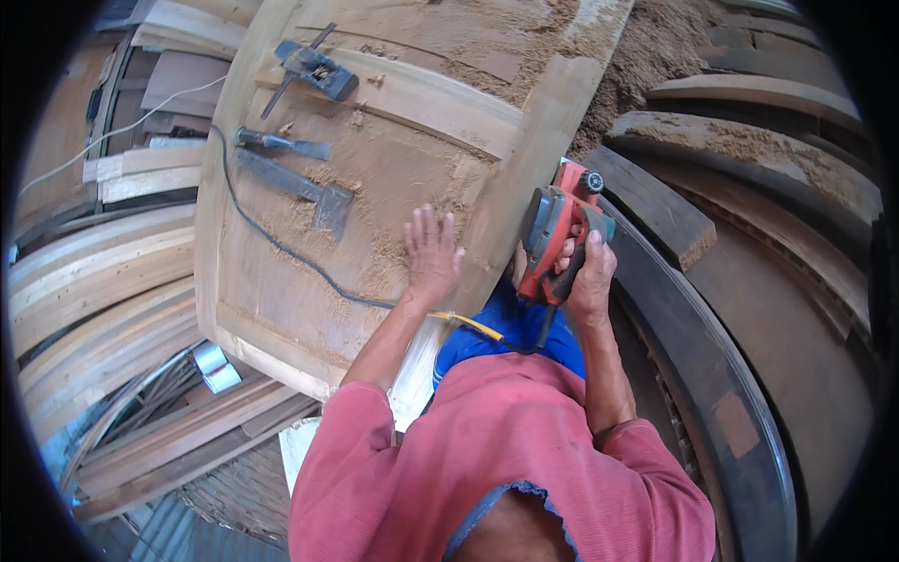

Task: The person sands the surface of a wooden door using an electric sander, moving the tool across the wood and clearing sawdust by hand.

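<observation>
One red power planer [559,234], grasped in the right hand [592,279], is at the right edge of a wooden panel [534,150]; the left hand [433,264], open and empty, spreads over the panel. The dark cord [363,300] could snag, jerking the planer; loose shavings [386,242] could make that palm slip.

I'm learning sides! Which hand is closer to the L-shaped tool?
Left. The left hand is right of the L-shaped tool; the right hand, on the red planer, is farther right.

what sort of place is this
Probably a woodworking shop: a red power planer in the right hand, a hand plane on a wooden panel strewn with shavings, and stacked boards.
</observation>
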